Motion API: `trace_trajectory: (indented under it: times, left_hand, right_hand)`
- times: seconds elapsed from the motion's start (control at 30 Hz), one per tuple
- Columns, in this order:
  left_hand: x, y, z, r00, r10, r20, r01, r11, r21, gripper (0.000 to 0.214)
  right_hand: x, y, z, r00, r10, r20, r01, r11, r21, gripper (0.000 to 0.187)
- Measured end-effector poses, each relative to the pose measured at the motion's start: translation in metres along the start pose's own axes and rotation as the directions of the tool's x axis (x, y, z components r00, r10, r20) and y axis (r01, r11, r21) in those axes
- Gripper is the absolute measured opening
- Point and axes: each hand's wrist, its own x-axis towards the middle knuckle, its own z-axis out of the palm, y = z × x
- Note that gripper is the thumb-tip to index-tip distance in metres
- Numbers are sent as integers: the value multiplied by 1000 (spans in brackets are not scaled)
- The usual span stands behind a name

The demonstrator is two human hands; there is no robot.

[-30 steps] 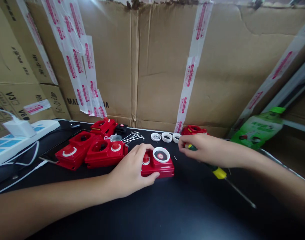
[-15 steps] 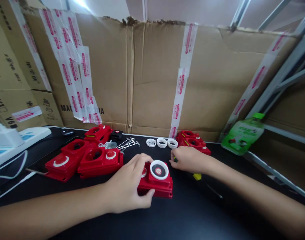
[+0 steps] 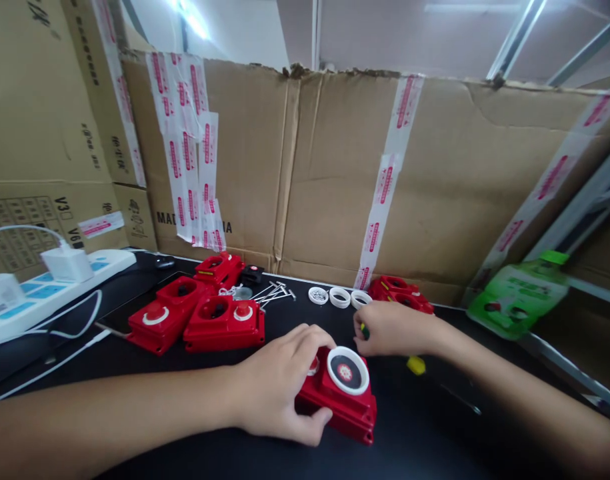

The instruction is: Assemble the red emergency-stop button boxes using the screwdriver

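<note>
My left hand (image 3: 279,387) is wrapped around a red plastic box (image 3: 345,400) with a white ring and a dark round insert on top, holding it on the black table (image 3: 195,393). Just behind the box, my right hand (image 3: 392,328) is closed on a screwdriver (image 3: 415,364) with a green and yellow handle; its shaft runs back under my forearm.
Several more red boxes (image 3: 223,323) lie at the left, two others (image 3: 401,293) at the back. Long screws (image 3: 273,292) and three white rings (image 3: 339,297) lie near the cardboard wall (image 3: 435,200). A white power strip (image 3: 45,287) is far left, a green pouch (image 3: 517,293) far right.
The red box has come nearer to me under my left hand and is now turned at an angle. My right hand has drawn back with the screwdriver. The view has tilted upward.
</note>
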Motion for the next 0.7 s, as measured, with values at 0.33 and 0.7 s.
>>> trace_trajectory:
  times: [0.33,0.7]
  left_hand:
    - [-1,-1,1,1000,30,-7,-30,999,45,77]
    - [-4,2,5,999,-17,-48,25,986,163,75]
  right_hand:
    - [83,-17,-60,971,96,-220,-79,993,87,40]
    - [39,19,-61,756,83,-649,197,917,346,35]
